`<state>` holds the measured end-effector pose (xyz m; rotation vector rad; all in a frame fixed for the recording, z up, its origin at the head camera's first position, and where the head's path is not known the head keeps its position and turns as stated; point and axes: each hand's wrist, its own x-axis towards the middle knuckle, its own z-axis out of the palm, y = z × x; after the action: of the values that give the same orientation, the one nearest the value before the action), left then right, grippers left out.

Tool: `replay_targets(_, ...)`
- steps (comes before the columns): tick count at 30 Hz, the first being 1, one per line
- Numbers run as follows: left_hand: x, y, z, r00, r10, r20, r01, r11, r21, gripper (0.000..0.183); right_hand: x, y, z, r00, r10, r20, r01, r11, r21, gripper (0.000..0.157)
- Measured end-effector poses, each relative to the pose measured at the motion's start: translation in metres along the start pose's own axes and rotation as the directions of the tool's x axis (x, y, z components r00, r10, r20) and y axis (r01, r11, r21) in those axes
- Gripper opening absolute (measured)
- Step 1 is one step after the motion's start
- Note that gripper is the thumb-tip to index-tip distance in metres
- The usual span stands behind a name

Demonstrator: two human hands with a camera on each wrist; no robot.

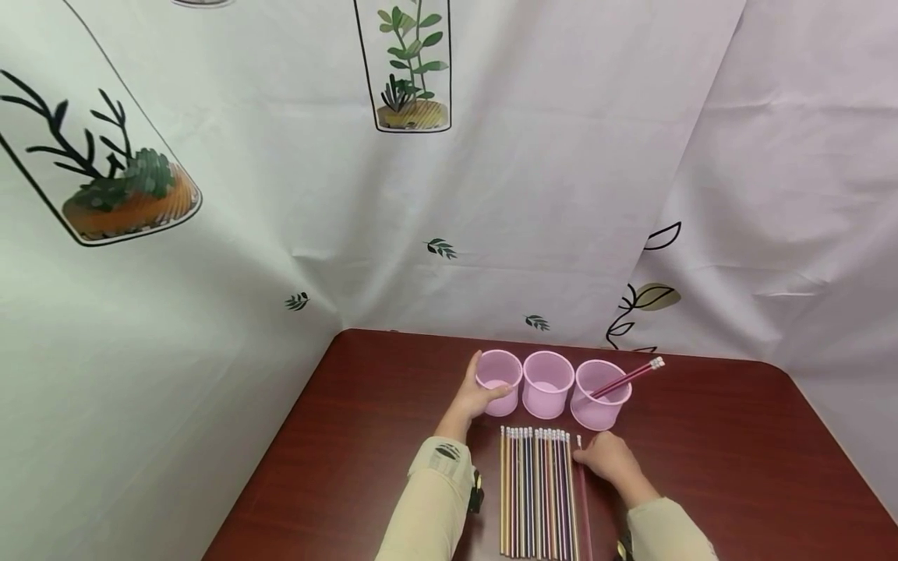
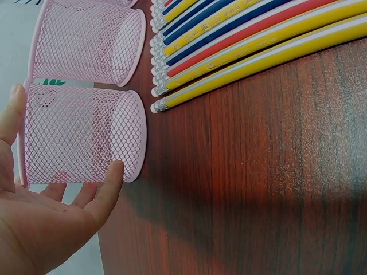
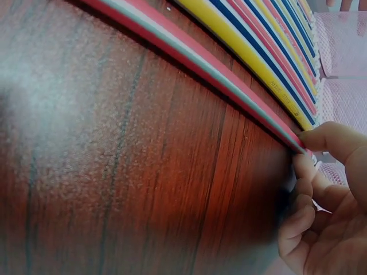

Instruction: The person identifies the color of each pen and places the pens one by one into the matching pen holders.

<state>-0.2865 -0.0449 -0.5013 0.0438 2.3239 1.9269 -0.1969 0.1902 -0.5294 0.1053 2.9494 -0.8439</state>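
Three pink mesh pencil cups stand in a row at the back of the table. My left hand point(image 1: 474, 396) holds the left cup point(image 2: 83, 134), its thumb and fingers on either side of it. Beside it stands the middle cup point(image 1: 544, 403). Red pencils point(image 1: 623, 380) lean in the right cup point(image 1: 593, 418), their eraser ends sticking out to the right. With thumb and fingertips, my right hand point(image 1: 612, 461) pinches a red-and-white striped pencil point(image 3: 229, 89) near its eraser end. That pencil lies on the table, slightly apart from the row of pencils point(image 1: 536, 491).
Several yellow, blue and red striped pencils lie side by side before the cups, erasers facing the cups. The dark red wooden table point(image 1: 737, 452) extends on both sides. White patterned cloth point(image 1: 547, 195) hangs behind and to the left.
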Motion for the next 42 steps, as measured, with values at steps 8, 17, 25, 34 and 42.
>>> replay_targets(8,-0.001,0.000,0.000,1.000,-0.012,0.000,0.012,1.000,-0.001,0.099,0.001,0.004,-0.001,1.000,0.010,-0.018,-0.010,0.999,0.040,0.023)
replay_targets(17,-0.002,0.002,0.000,1.000,-0.019,-0.001,0.019,1.000,0.004,0.099,0.003,-0.002,-0.006,0.998,0.067,-0.019,-0.064,0.986,0.154,0.026)
replay_targets(25,-0.002,0.001,-0.001,1.000,-0.016,-0.003,0.016,1.000,-0.003,0.100,0.003,-0.012,-0.018,0.996,0.084,-0.010,-0.080,0.971,0.224,0.022)
replay_targets(34,0.000,-0.003,0.000,1.000,0.011,0.002,-0.011,1.000,-0.017,0.099,0.003,-0.025,-0.033,0.996,0.077,-0.034,-0.064,0.957,0.284,0.017)
replay_targets(42,0.001,-0.002,0.000,1.000,-0.007,0.005,0.007,1.000,-0.014,0.100,0.003,-0.034,-0.046,0.996,0.029,-0.085,0.000,0.949,0.316,0.017)
